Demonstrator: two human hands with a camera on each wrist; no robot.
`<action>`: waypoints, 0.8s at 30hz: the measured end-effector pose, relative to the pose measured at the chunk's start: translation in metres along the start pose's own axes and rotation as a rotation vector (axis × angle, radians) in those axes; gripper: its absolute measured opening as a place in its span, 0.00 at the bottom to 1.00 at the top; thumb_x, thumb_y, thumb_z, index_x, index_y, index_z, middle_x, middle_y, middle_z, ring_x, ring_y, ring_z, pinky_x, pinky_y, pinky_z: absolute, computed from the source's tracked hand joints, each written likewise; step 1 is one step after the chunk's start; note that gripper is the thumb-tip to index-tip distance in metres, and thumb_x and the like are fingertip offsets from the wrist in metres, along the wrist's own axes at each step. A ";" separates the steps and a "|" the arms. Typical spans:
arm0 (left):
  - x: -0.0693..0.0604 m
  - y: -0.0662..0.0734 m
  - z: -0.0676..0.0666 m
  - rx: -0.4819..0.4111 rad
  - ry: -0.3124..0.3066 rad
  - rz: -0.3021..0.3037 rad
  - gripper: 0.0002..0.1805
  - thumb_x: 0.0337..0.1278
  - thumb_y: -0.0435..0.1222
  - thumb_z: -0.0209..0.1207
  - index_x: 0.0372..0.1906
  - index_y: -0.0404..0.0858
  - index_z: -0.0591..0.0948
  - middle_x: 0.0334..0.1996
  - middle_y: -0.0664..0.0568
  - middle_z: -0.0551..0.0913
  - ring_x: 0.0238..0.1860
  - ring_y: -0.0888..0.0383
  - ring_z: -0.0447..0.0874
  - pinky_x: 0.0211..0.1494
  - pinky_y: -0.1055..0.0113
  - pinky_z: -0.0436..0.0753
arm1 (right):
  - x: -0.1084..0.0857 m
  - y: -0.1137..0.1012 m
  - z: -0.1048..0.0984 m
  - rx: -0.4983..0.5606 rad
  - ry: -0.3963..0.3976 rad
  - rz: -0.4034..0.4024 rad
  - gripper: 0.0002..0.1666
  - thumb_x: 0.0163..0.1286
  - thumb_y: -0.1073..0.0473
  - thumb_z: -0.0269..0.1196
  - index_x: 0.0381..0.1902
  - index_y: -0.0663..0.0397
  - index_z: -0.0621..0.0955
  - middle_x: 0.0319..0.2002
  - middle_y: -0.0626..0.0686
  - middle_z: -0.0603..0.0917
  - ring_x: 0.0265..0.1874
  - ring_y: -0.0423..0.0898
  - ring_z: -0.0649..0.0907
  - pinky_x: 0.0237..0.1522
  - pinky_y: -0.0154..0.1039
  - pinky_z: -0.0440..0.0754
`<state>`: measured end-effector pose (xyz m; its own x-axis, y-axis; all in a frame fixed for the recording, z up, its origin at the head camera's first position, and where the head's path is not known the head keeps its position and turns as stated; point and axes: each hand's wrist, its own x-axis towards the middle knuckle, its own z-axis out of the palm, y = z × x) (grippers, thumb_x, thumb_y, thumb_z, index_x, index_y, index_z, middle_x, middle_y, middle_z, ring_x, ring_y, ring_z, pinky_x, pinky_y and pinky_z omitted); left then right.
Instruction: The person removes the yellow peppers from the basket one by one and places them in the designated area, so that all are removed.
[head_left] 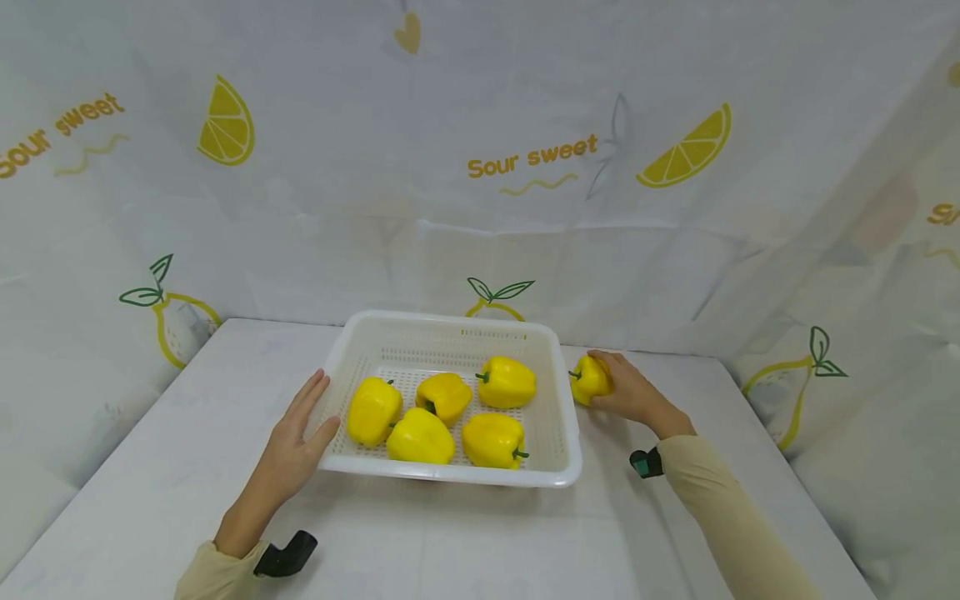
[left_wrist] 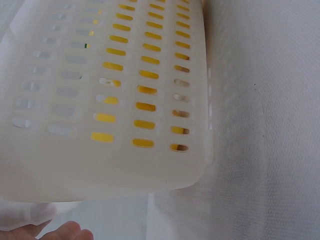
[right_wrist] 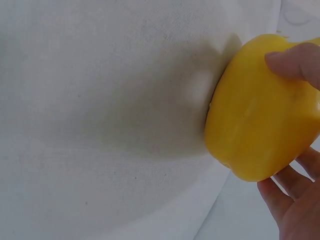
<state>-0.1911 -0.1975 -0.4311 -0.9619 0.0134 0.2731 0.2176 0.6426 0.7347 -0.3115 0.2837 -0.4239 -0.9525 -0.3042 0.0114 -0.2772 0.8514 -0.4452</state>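
A white perforated basket (head_left: 450,473) holds several yellow bell peppers (head_left: 421,437). My left hand (head_left: 294,450) rests on the basket's left side with its fingers fairly straight; in the left wrist view only fingertips (left_wrist: 65,232) show below the basket wall (left_wrist: 100,170). To the right of the basket, my right hand (head_left: 630,390) grips another yellow pepper (head_left: 588,380). The right wrist view shows this pepper (right_wrist: 260,110) between the thumb and the fingers of my right hand (right_wrist: 300,200), just at the white surface.
The white table (head_left: 480,542) extends around the basket, with a lemon-print curtain (head_left: 337,208) behind it and at both sides. Black wrist devices (head_left: 287,556) sit at both cuffs.
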 end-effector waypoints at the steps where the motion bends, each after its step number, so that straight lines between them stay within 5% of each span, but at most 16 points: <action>1: 0.000 0.000 0.000 -0.001 -0.002 -0.001 0.34 0.68 0.35 0.53 0.75 0.31 0.59 0.78 0.37 0.53 0.77 0.34 0.52 0.73 0.33 0.57 | 0.000 0.000 0.000 0.001 -0.004 0.001 0.47 0.59 0.60 0.69 0.72 0.65 0.61 0.67 0.72 0.67 0.60 0.66 0.73 0.65 0.68 0.69; 24: 0.000 -0.001 0.000 -0.004 0.004 0.007 0.34 0.68 0.35 0.54 0.75 0.32 0.59 0.78 0.37 0.54 0.77 0.33 0.52 0.72 0.32 0.58 | -0.009 -0.009 -0.004 0.013 0.016 0.003 0.46 0.64 0.51 0.69 0.72 0.65 0.62 0.68 0.72 0.65 0.62 0.67 0.70 0.65 0.69 0.68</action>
<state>-0.1910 -0.1980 -0.4320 -0.9597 0.0151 0.2808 0.2251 0.6396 0.7350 -0.3015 0.2808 -0.4165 -0.9552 -0.2951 0.0240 -0.2731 0.8467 -0.4567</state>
